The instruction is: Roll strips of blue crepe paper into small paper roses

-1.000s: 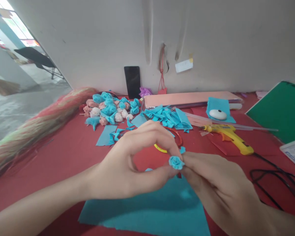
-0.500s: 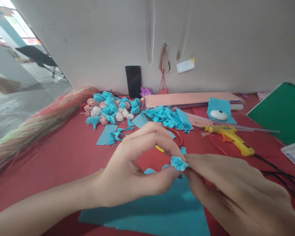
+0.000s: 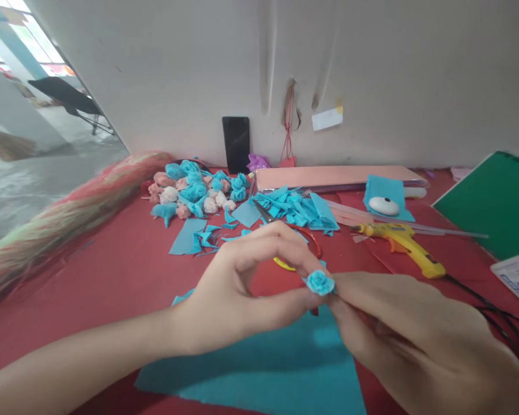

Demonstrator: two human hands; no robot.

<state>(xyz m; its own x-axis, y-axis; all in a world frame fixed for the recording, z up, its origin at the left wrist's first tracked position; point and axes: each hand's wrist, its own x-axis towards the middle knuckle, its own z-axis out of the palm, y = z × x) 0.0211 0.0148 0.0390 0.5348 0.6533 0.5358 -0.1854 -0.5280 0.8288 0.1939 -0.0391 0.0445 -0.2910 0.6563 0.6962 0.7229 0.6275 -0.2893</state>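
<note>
A small blue paper rose point(image 3: 320, 282) is held between both hands near the middle of the view, its ruffled top facing me. My left hand point(image 3: 246, 288) pinches it from the left between thumb and curved forefinger. From the right, my right hand point(image 3: 398, 328) closes its thumb and forefinger on the rose's base, which the fingers mostly hide. Below the hands lies a large blue paper sheet point(image 3: 259, 374). Scissors point(image 3: 263, 211) with orange and yellow handles are partly hidden behind my left hand.
Blue, pink and white paper roses point(image 3: 194, 190) are piled at the back left. Cut blue pieces point(image 3: 294, 206) lie beside them. On the right are a yellow glue gun point(image 3: 409, 245) with a black cable, a white oval object point(image 3: 384, 206) and a green board point(image 3: 493, 202). A phone point(image 3: 236, 144) leans on the wall.
The blue rose has shifted slightly right and up and is turned a little. My left hand has moved slightly right with it, while my right hand keeps its pinch.
</note>
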